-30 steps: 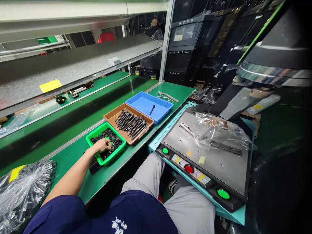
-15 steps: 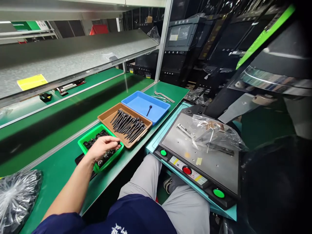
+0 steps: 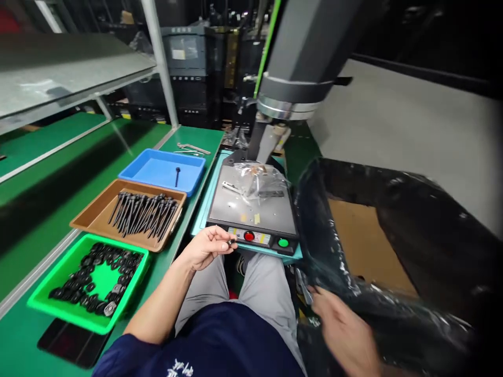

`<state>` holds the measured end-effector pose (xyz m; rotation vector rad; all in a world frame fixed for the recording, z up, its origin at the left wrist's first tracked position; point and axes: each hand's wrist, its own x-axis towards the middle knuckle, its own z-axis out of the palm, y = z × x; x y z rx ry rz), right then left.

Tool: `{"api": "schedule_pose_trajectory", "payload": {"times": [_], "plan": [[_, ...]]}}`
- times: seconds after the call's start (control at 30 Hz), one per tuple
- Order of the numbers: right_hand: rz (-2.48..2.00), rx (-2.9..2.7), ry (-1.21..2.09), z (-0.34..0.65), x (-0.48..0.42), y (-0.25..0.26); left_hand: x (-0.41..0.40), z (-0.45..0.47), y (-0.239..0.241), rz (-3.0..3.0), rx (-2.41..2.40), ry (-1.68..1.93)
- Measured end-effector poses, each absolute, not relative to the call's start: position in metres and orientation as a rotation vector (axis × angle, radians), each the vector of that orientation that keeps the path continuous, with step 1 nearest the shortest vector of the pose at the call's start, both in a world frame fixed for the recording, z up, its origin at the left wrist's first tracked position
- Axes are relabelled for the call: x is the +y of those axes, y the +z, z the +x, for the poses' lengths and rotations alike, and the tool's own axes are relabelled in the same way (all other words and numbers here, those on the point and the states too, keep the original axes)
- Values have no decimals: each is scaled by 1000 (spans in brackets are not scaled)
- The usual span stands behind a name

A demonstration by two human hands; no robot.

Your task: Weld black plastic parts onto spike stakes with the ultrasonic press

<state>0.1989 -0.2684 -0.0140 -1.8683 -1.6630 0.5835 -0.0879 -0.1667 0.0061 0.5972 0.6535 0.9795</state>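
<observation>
My left hand (image 3: 210,247) is in front of the machine's button panel, thumb and fingertips pinching a small black part (image 3: 231,243). Similar small black round parts (image 3: 88,280) lie around the inside of a green tray (image 3: 39,301) at the left. My right hand (image 3: 346,330) is low on the right, smeared by motion, beside a box lined with black plastic (image 3: 322,246). Its fingertips are near a greyish, shiny thing (image 3: 302,287) that I cannot make out; whether they grip it is unclear.
A brown tray (image 3: 94,207) holds several black rods with thick heads (image 3: 145,214). Behind it, a blue tray (image 3: 157,167) holds one rod. Wrenches (image 3: 194,148) lie farther back. The machine (image 3: 271,214) has red and green buttons and clear plastic on top. A phone-like black slab (image 3: 73,343) lies at front left.
My left hand has left the green tray with a small black part and is now before the machine. My right hand has come into view. The view has turned right.
</observation>
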Motion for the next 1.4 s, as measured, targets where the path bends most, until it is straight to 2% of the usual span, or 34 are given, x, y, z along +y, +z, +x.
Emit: {"api": "schedule_pose_trajectory", "payload": {"times": [0.13,0.27,0.5,0.73,0.8,0.93,1.1,1.27,1.33,1.4], "plan": [[-1557,-1674,956,152,-252,-20,-165,-73,12,689,653,1034],[-1430,-1601,1144,122,-243,-24,-167,-75,10,732,720,1090],[-1394,-1470,1324,123,-245,-28,-165,-78,8,772,760,1025],[-1196,-1039,1796,127,-243,-28,-161,-72,4,769,765,975],[-1241,-1082,1734,127,-244,-28,-160,-71,3,784,777,979],[-1422,-1386,1322,129,-245,-27,-158,-71,-1,889,810,992],[-1431,-1381,1344,127,-246,-35,-156,-69,-9,924,811,955],[-1449,-1506,941,122,-244,-43,-156,-55,-17,767,848,1032],[-1443,-1473,967,122,-242,-45,-156,-50,-19,702,856,1050],[-1427,-1369,1186,123,-240,-48,-155,-47,-20,678,866,1035]]}}
